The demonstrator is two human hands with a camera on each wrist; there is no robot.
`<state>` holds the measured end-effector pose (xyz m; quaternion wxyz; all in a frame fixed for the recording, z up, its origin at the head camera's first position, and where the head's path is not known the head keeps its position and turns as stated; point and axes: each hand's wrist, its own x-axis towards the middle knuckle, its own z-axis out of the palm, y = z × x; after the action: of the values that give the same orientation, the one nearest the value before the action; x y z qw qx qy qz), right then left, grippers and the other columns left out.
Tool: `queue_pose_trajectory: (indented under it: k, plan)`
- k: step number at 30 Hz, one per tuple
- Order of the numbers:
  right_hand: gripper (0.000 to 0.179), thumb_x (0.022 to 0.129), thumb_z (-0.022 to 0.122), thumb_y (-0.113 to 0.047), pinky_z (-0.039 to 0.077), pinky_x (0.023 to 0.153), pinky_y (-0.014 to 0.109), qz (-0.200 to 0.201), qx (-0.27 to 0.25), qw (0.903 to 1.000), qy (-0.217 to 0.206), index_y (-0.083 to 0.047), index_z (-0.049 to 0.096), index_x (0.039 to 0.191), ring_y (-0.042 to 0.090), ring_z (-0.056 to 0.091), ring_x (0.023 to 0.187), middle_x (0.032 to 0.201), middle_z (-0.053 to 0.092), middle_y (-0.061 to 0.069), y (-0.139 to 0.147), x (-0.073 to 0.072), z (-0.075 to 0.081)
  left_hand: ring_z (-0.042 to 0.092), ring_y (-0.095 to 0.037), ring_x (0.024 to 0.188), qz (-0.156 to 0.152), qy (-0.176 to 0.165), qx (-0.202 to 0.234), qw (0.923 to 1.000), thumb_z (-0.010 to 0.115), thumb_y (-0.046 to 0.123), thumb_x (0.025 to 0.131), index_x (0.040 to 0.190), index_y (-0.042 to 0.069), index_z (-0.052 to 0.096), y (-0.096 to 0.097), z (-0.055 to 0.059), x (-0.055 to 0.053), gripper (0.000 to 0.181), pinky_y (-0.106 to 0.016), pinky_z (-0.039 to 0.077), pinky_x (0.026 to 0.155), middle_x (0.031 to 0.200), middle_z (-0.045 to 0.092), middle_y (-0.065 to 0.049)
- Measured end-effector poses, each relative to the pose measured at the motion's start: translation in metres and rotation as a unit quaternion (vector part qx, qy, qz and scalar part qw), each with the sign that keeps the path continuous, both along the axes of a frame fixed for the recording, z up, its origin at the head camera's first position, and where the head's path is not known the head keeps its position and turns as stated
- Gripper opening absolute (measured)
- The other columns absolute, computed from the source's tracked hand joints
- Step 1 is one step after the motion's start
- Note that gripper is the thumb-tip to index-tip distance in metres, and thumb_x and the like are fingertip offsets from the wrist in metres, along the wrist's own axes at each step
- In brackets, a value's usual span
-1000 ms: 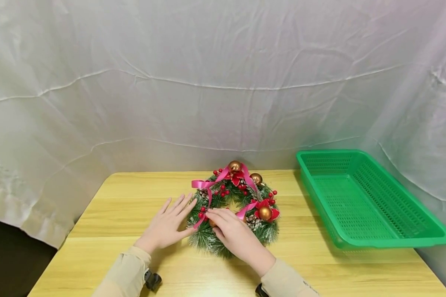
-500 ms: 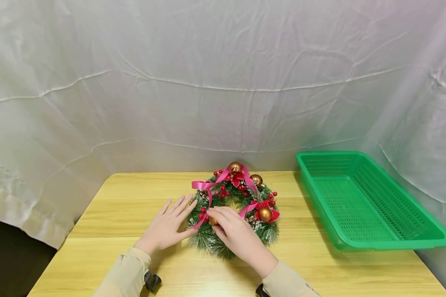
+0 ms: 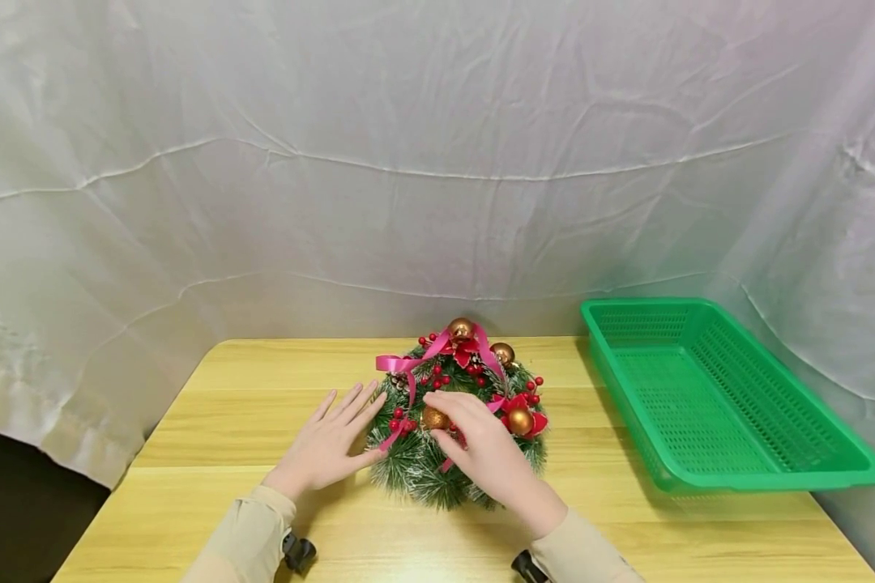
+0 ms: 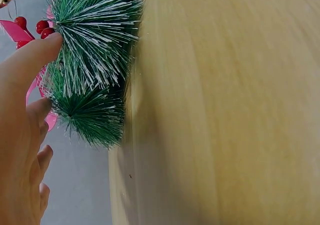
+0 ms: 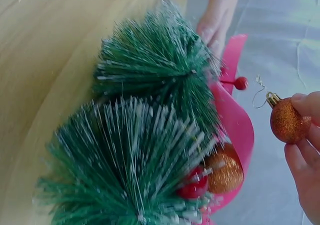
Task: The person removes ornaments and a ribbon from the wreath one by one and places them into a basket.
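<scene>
A green frosted pine wreath (image 3: pixel 441 483) lies on the wooden table, trimmed with pink ribbon (image 3: pixel 399 363), red berries, red flowers and gold balls. My left hand (image 3: pixel 328 444) rests against its left side, fingers spread, the thumb at the berries (image 4: pixel 46 31) in the left wrist view. With my right hand (image 3: pixel 494 455) I pinch a glittery copper Christmas ball (image 5: pixel 289 122) above the wreath's near part. The ball's gold cap and thin wire hook (image 5: pixel 259 96) stick out free, pointing away from my fingers. Another glittery ball (image 5: pixel 225 171) sits among the needles under the ribbon.
A green perforated plastic basket (image 3: pixel 630 413) stands at the right of the table (image 3: pixel 241 405). Pale grey cloth (image 3: pixel 437 202) hangs behind and along both sides.
My right hand has lifted the Christmas ball off the wreath's lower left and moved it a little up and right. My left hand has stayed put.
</scene>
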<state>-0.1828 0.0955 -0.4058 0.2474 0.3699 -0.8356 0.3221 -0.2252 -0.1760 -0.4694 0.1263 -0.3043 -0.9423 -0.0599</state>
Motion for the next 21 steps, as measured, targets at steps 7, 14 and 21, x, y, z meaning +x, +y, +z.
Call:
queue_pose_trajectory:
  k: [7, 14, 21]
  plan:
    - [0.048, 0.081, 0.076, -0.006, 0.056, 0.080, 0.032, -0.015, -0.047, 0.9976, -0.048, -0.010, 0.060, 0.126, 0.018, 0.061, 0.098, 0.126, 0.060, 0.009, 0.017, 0.001, 0.005, 0.012, -0.024, 0.144, -0.002, -0.001, 0.000, 1.0000, 0.041, 0.069, 0.089, 0.153, 0.018, 0.023, 0.000, 0.000, 0.000, 0.084, -0.052, 0.007, 0.115, 0.159, 0.009, 0.001]
    - [0.051, 0.077, 0.078, -0.006, 0.050, 0.093, 0.034, -0.032, -0.053, 0.9979, -0.015, -0.010, 0.061, 0.125, 0.021, 0.059, 0.110, 0.124, 0.061, 0.005, 0.043, 0.001, 0.003, 0.006, -0.021, 0.144, 0.003, -0.026, -0.009, 0.9996, 0.036, 0.071, 0.090, 0.154, 0.019, 0.018, 0.001, 0.001, 0.000, 0.084, -0.049, 0.001, 0.115, 0.160, 0.002, 0.003]
    - [0.052, 0.075, 0.079, -0.001, 0.055, 0.082, 0.035, -0.069, -0.073, 0.9938, -0.048, -0.009, 0.062, 0.124, 0.025, 0.062, 0.106, 0.121, 0.063, 0.008, 0.074, 0.004, 0.004, 0.005, -0.021, 0.144, 0.004, -0.025, -0.011, 0.9996, 0.035, 0.071, 0.089, 0.154, 0.020, 0.017, 0.000, 0.002, 0.000, 0.085, -0.048, 0.001, 0.115, 0.160, 0.002, 0.004]
